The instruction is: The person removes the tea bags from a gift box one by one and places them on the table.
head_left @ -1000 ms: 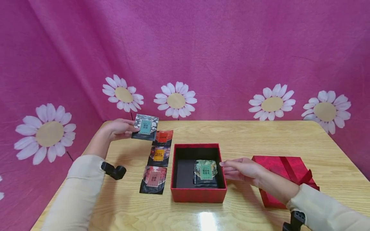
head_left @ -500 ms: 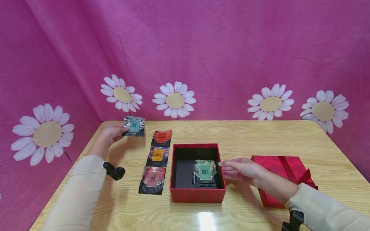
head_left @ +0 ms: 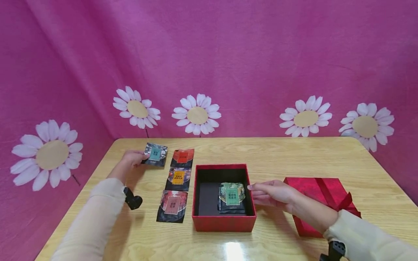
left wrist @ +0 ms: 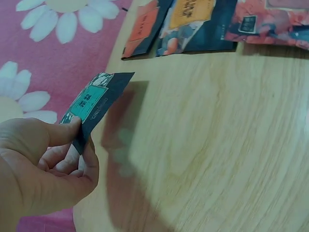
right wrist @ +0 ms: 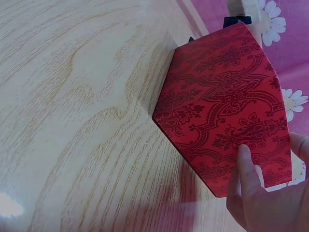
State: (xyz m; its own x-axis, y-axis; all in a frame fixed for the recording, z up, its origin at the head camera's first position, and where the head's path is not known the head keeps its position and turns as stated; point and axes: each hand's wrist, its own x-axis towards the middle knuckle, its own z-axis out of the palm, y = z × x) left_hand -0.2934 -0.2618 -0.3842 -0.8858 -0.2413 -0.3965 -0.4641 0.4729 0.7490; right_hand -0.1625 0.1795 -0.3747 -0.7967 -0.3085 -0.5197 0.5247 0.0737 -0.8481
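1. Fingers and thumb of the left hand pinch the teal-labelled sachet by one edge; we see it tilted, near the far left corner of the table (whether it touches the wood, we cannot tell).
2. The fingers of the right hand are fairly straight, touching the outer right wall of the red box, with the thumb at its rim.
3. Just right of the pinched sachet we find the red-labelled sachet; nearer us lie the yellow-labelled sachet and the pink-labelled sachet, all three in one column.
4. Right of them, the box stands uncovered, dark inside, with the green-labelled sachet atop a stack in its right part.
5. Beyond the right hand lies the red lid with its ribbon bow, partly hidden from us by the forearm.
6. Behind everything, we see a magenta cloth with white daisies.
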